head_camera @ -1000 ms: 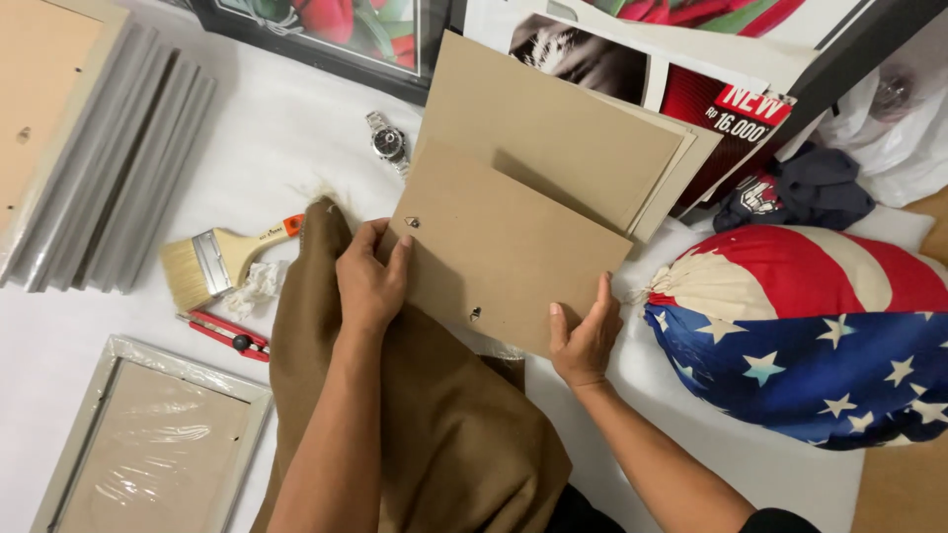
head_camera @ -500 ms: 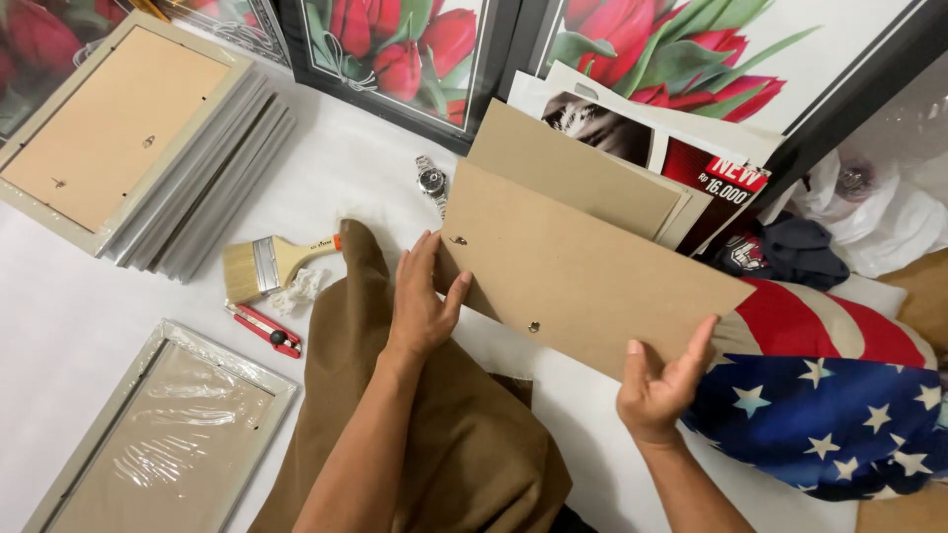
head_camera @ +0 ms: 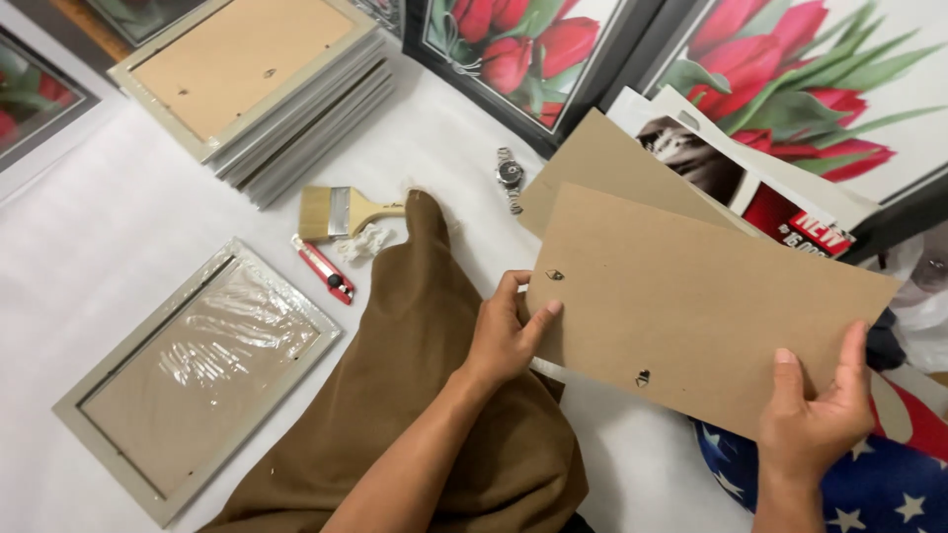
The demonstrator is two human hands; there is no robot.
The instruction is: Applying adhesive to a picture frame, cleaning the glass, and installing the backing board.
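Observation:
Both hands hold a brown backing board point(head_camera: 691, 296) with two small metal hangers, tilted above the white table. My left hand point(head_camera: 506, 334) grips its left edge, thumb on top. My right hand point(head_camera: 815, 415) grips its lower right corner. A second brown board point(head_camera: 602, 168) lies beneath it on a stack of printed pictures point(head_camera: 760, 192). Below my left arm lies a brown cloth point(head_camera: 425, 395).
A plastic-wrapped grey frame point(head_camera: 197, 370) lies at the lower left, a stack of frames point(head_camera: 257, 84) at the upper left. A paintbrush point(head_camera: 341, 210), a red utility knife point(head_camera: 324, 268) and a wristwatch point(head_camera: 511, 178) lie on the table. Tulip pictures point(head_camera: 790, 79) lean behind. A stars-and-stripes cushion point(head_camera: 889, 474) sits at the lower right.
The board has swung flatter and lower to the right. My right hand has slid to its lower right corner. The view has shifted, showing more of the frame stack.

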